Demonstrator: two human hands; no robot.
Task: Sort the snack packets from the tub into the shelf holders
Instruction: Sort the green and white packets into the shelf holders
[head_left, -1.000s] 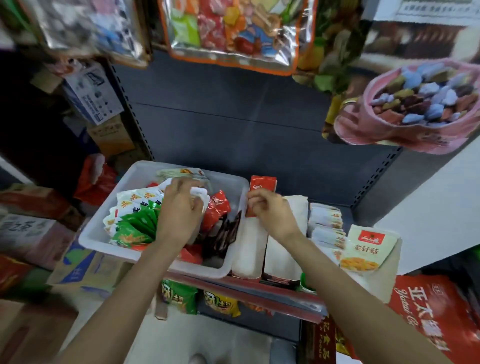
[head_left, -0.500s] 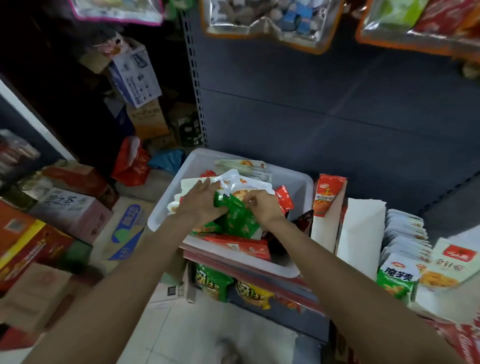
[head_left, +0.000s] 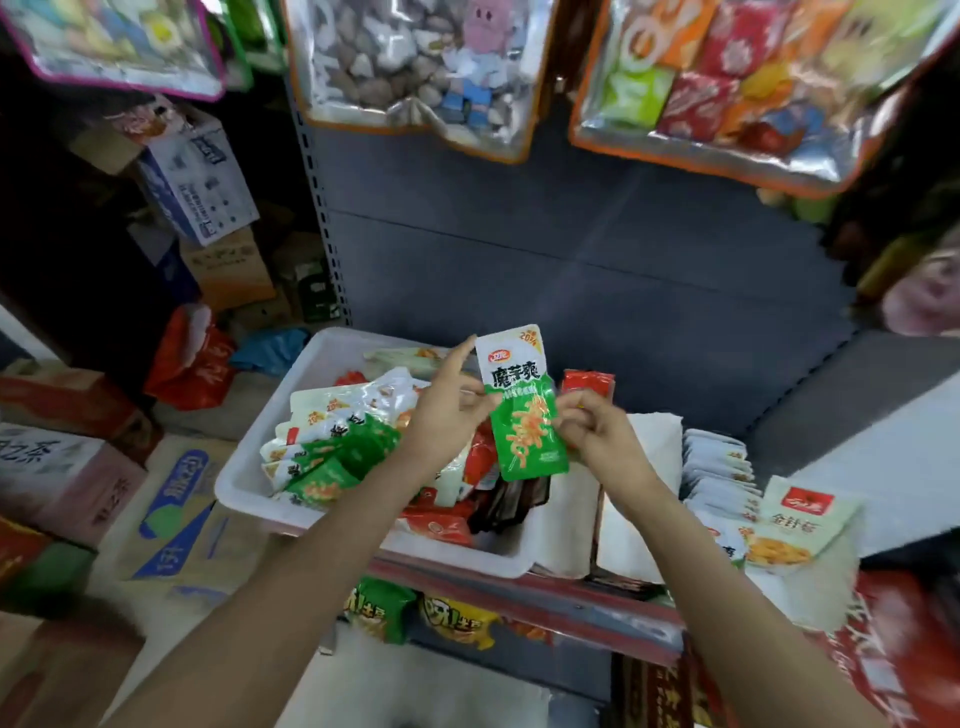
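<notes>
A white tub (head_left: 317, 364) full of green-white, red and dark snack packets stands on the shelf. Above its right side I hold a green-and-white packet (head_left: 524, 415) upright with both hands. My left hand (head_left: 452, 410) pinches its left edge, index finger pointing up. My right hand (head_left: 597, 431) pinches its right edge. To the right of the tub stand white shelf holders (head_left: 644, 467); a red packet (head_left: 589, 382) sticks up in the first one. Further right, a row of white packets (head_left: 719, 467) fills another holder.
Large bags of sweets (head_left: 415, 67) hang overhead from the grey back panel. Cardboard boxes (head_left: 171, 514) are stacked on the floor at left. Green and yellow packs (head_left: 415, 613) sit on the shelf below. A pale packet with a red label (head_left: 800, 525) lies at right.
Both hands were down in the tub on a green packet; now they have lifted it clear and hold it upright between them. The camera has moved closer.
</notes>
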